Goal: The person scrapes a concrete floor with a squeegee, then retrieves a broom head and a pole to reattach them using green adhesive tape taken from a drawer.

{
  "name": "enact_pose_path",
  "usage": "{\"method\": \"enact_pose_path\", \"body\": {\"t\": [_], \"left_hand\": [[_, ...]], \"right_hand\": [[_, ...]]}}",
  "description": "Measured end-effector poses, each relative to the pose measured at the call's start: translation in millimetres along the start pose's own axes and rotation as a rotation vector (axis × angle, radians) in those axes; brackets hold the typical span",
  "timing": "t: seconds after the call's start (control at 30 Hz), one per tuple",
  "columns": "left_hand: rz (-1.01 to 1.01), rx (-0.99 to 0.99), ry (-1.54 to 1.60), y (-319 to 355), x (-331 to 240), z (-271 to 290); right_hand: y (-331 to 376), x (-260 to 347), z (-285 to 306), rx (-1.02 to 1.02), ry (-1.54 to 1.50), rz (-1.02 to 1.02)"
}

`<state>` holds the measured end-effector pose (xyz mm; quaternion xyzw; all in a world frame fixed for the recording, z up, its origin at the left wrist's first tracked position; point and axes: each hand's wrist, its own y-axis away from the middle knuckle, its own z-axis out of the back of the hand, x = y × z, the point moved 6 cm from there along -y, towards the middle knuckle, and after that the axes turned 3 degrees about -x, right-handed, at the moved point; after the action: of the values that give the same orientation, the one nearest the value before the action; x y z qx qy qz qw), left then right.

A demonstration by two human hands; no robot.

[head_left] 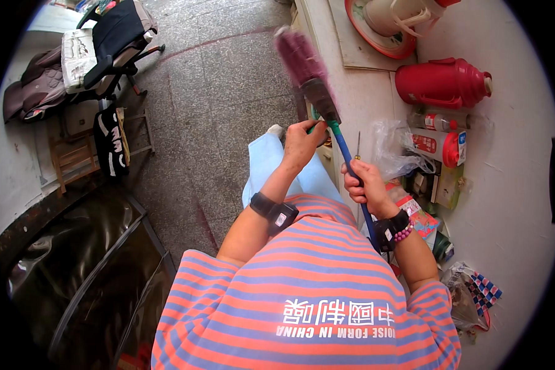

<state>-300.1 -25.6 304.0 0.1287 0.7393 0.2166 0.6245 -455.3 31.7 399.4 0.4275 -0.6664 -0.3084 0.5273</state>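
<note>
A broom (302, 61) with purplish-pink bristles and a dark neck is held head up, slanting away from me. Its blue handle (344, 145) runs back toward my right forearm. Green wrapping (333, 126) shows where handle and neck meet. My right hand (365, 184) is closed round the handle. A thin screwdriver (358, 147) points up beside that hand; whether I grip it too is unclear. Close by the neck, my left hand (302, 145) has its fingers pinched on a green strip (315, 113), partly hidden behind them.
Along the right, a pale counter (364, 92) bears a red thermos (441, 83) lying on its side, a red-lidded jar (438, 147), a plastic bottle (441, 121) and clear bags (394, 148). An office chair (114, 37) and a folded wooden stool (77, 157) stand left on the speckled floor (197, 92).
</note>
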Motion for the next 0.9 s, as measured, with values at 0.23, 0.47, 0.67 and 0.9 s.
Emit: {"method": "enact_pose_path", "body": {"t": [0.23,0.47,0.67,0.9], "left_hand": [[0.056,0.076,0.055,7,-20,4],[0.181,0.006,0.132,8,-5,6],[0.184,-0.023,0.146,6,5,1],[0.187,0.092,0.47,8,22,-6]], "right_hand": [[-2,1,1,0.174,-0.176,-0.091],[-5,5,-9,0.178,-0.04,-0.075],[-16,-2,-2,0.098,0.05,0.036],[-19,-4,5,-0.116,0.07,0.048]]}}
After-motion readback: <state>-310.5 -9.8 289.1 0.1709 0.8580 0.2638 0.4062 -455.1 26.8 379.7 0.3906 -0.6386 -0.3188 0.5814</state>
